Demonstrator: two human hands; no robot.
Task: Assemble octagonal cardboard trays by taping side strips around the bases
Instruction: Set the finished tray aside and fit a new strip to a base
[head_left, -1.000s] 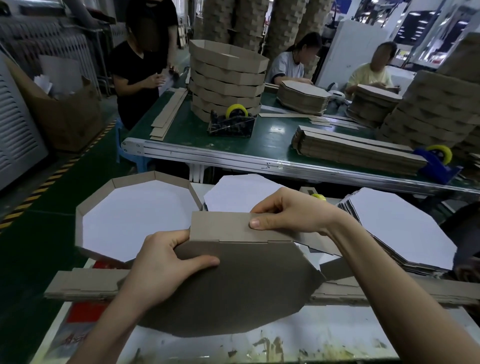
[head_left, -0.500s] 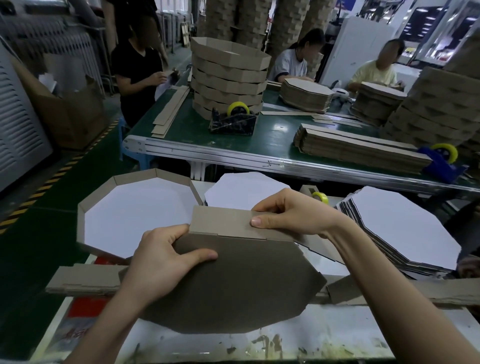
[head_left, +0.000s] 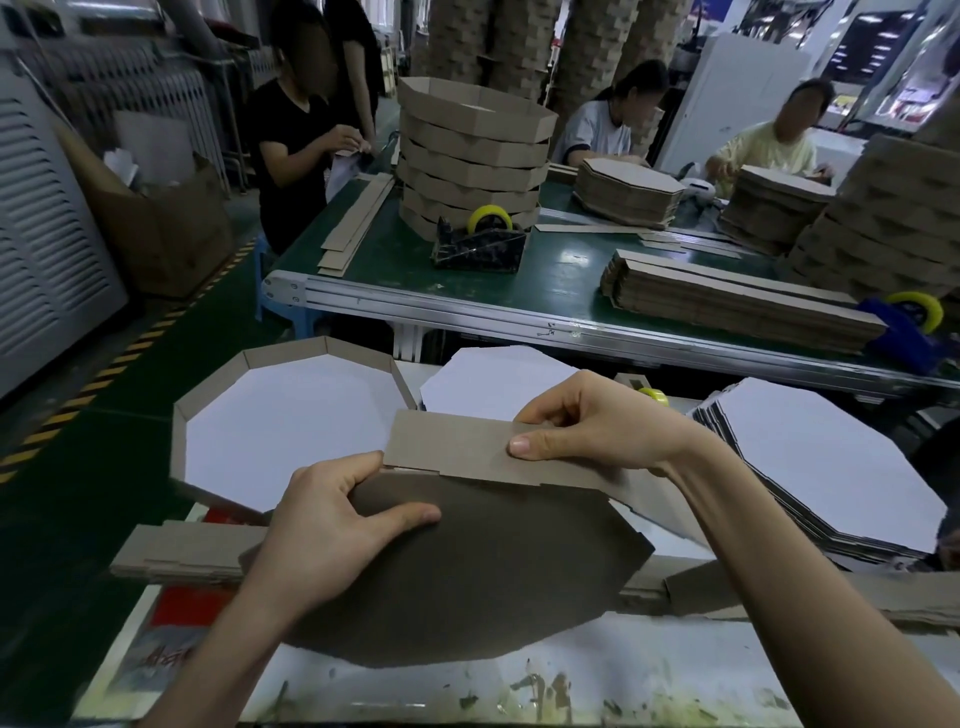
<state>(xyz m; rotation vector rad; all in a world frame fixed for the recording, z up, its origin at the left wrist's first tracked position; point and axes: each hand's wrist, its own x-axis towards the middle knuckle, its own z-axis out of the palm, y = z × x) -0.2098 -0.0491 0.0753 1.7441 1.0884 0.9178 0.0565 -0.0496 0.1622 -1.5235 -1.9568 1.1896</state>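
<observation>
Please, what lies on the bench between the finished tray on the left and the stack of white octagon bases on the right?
In the head view, a single white octagonal sheet lies between the finished tray and the stack of bases.

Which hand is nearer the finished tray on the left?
Left. The left hand lies just beside the finished tray; the right hand is farther right, pinching the side strip.

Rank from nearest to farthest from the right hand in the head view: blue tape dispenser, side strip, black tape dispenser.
1. side strip, pinched in the right hand.
2. blue tape dispenser, far right on the conveyor.
3. black tape dispenser, beyond, by the tray stack.
</observation>
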